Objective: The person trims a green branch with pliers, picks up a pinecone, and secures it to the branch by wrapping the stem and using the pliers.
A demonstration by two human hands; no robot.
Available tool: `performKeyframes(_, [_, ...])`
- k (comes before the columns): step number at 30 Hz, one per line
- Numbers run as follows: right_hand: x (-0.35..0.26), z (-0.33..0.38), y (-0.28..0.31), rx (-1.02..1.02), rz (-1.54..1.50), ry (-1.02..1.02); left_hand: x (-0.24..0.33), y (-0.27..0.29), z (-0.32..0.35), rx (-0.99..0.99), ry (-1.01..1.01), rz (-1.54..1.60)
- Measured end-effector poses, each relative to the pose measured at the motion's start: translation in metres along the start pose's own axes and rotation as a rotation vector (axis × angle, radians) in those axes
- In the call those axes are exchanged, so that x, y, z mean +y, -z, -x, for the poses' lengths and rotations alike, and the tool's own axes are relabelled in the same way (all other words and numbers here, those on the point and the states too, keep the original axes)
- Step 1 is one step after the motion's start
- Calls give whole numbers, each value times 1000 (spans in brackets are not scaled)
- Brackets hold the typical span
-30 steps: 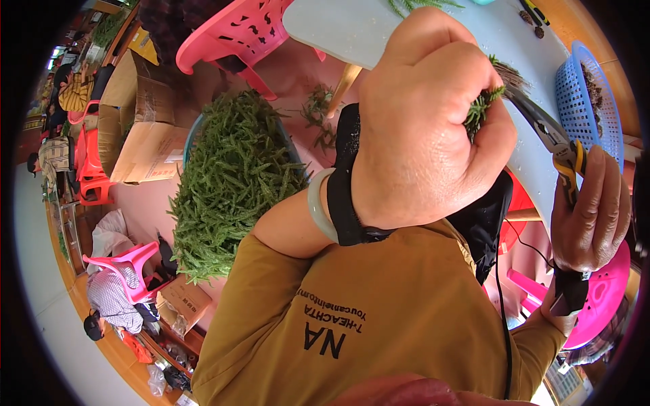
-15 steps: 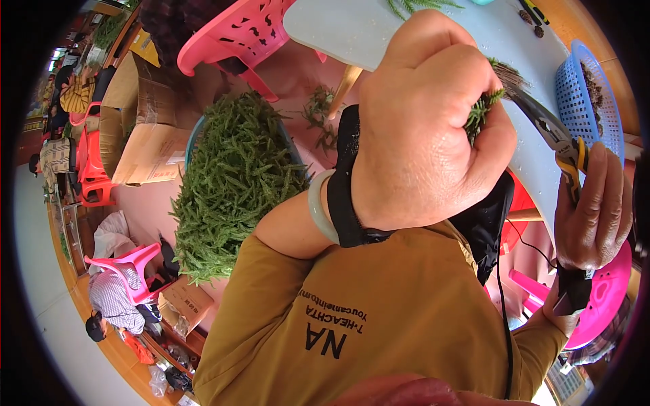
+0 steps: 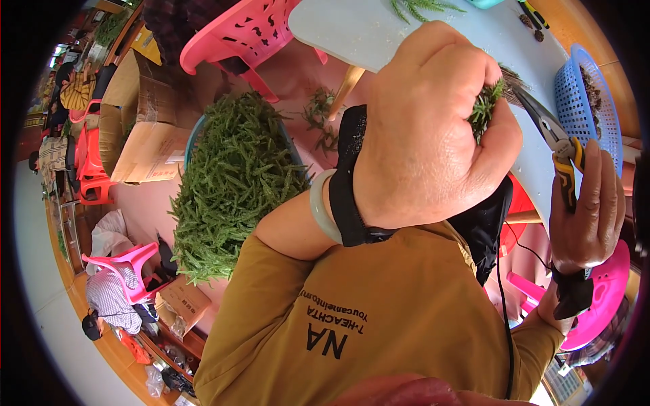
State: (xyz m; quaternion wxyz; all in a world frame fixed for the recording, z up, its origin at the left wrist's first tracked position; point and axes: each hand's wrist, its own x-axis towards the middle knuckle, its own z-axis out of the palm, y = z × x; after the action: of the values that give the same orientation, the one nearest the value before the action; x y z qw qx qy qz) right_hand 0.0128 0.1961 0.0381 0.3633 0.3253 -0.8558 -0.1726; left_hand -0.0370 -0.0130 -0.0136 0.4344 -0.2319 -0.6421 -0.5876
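Observation:
My left hand [image 3: 426,128], with a pale green bangle and a black band at its wrist, is closed round a bunch of green artificial-looking sprigs [image 3: 485,111]. Thin brown stems [image 3: 516,82] stick out past its fist toward the right. A pair of pliers [image 3: 558,142] with yellow and black handles is in my right hand [image 3: 590,213]. Its fingers lie along the handles, which stand apart. The grey jaws point up and left, close to the stem ends; whether they touch cannot be made out. Part of the bunch is hidden inside my left fist.
A heap of green sprigs [image 3: 237,183] fills a blue tub to the left. The pale table [image 3: 338,34] bears loose sprigs [image 3: 423,8], small cones [image 3: 525,20] and a blue basket [image 3: 565,88]. Nearby are a pink chair [image 3: 237,37], a cardboard box [image 3: 145,152] and a pink stool [image 3: 602,298].
My left hand has shifted slightly down and right with the bunch. The pliers' handles have spread farther apart, and my right hand has moved a little left.

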Motion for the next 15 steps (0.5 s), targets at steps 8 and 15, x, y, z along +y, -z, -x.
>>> performKeyframes(8, [-10,1,0,-43,-371,-221,-5,-1,-3,-63,-18,-24])
performKeyframes(15, [-24,-2,2,-79,-585,-378,-2,-4,-8,148,-135,33])
